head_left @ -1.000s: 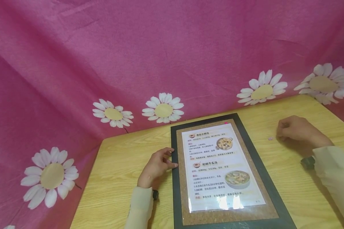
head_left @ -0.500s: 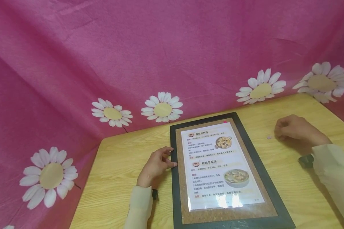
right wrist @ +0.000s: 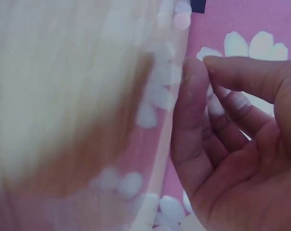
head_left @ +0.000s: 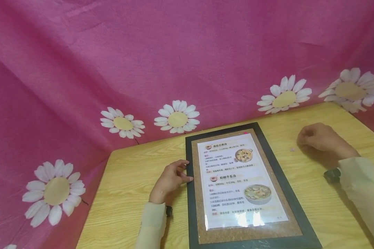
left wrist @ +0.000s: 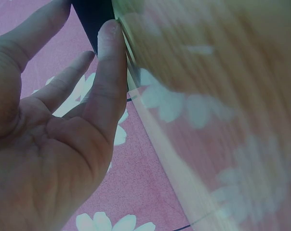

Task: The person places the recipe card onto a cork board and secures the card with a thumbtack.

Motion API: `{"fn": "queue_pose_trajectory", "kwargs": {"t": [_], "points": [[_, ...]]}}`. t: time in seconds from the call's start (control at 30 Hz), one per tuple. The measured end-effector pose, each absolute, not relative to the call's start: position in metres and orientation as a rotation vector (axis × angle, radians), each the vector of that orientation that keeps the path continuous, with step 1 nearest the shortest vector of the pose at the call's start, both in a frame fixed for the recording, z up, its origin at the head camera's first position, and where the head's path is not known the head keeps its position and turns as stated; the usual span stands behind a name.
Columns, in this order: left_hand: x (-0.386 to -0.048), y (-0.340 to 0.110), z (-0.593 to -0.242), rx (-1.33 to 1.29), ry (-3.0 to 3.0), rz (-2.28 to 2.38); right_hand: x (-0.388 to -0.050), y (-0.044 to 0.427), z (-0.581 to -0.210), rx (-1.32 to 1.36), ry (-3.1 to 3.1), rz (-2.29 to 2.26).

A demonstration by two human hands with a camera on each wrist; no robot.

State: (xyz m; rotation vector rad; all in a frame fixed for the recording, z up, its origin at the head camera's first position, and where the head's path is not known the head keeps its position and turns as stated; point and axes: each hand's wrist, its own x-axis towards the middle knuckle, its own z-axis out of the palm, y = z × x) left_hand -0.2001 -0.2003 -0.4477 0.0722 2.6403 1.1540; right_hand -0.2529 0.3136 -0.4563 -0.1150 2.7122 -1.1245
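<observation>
A black-framed cork board (head_left: 202, 221) lies on the table with a glossy printed sheet (head_left: 224, 180) on it, showing two food pictures. My left hand (head_left: 169, 181) (left wrist: 63, 120) is at the board's left edge, thumb and fingers apart, fingertips touching or very near the frame (left wrist: 90, 21). To the board's right, my right hand (head_left: 325, 140) (right wrist: 232, 130) rests on its side on the table, fingers loosely curled, thumb tip against the index finger, nothing visible between them. A small pink object (head_left: 292, 149) (right wrist: 181, 21) lies just left of it.
The wooden table (head_left: 127, 193) meets a pink cloth (head_left: 187, 52) printed with white daisies behind and at the left. At the board's top edge is a small bright pink spot (head_left: 245, 132). Both wrists carry dark bands, the left (head_left: 169, 211) and the right (head_left: 332, 175).
My right hand has shifted slightly to the left and back, a little nearer the small pink object. My left hand and the board have stayed in place.
</observation>
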Motion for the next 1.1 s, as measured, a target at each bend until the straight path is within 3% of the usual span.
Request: {"fn": "queue_pose_trajectory", "kwargs": {"t": [0.3,0.67,0.87,1.1], "points": [[-0.202,-0.203,-0.446,0.061,2.656,1.134,-0.273,0.267,-0.435,-0.258,2.729,-1.355],[-0.201,-0.202,-0.447,0.084,2.657,1.145,-0.323,0.134,-0.410,-0.308,2.277,-1.630],[-0.200,-0.206,-0.445,0.076,2.687,1.127,-0.346,0.059,-0.422,-0.253,2.175,-1.647],[-0.202,-0.204,-0.446,0.133,2.665,1.131,-0.355,0.021,-0.447,-0.216,2.218,-1.611]]}}
